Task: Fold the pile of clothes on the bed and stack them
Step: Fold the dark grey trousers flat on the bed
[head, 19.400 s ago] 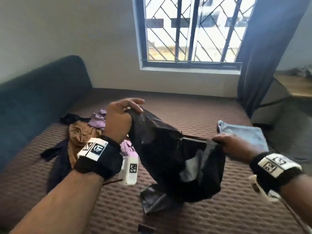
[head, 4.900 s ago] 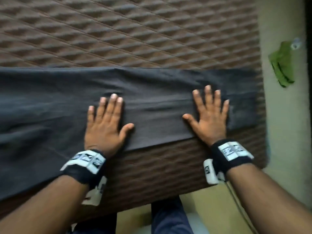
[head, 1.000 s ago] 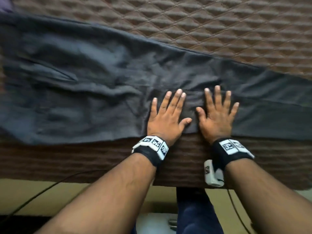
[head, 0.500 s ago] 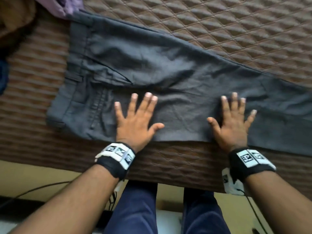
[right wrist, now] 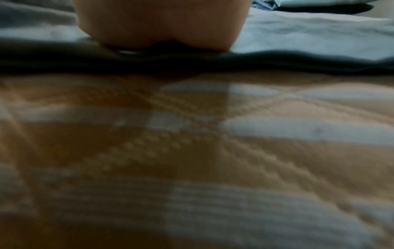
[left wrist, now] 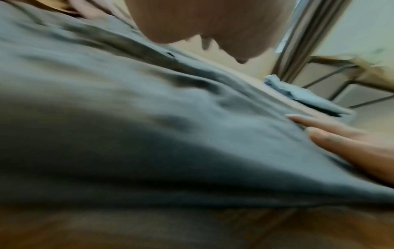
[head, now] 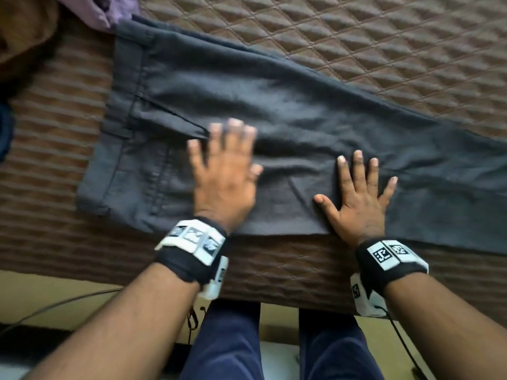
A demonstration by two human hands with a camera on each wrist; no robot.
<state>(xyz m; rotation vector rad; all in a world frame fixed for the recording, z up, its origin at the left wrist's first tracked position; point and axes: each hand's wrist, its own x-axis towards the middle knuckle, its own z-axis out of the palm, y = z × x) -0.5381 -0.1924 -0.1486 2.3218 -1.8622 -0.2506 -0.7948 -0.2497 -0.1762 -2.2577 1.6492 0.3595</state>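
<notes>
We press our left hand (head: pixel 223 179) and right hand (head: pixel 356 207), fingers spread flat, on dark trousers (head: pixel 288 111) lying across the brown quilted bed (head: pixel 384 45); beyond our fingertips, seemingly folded pale cloth (left wrist: pixel 302 96).

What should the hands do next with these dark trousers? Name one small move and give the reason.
Probably take hold of the leg end and fold it over toward the waistband. The dark trousers already lie flat, legs doubled, on the quilted bed; the left hand and right hand press flat on them, and few wrinkles remain.
</notes>
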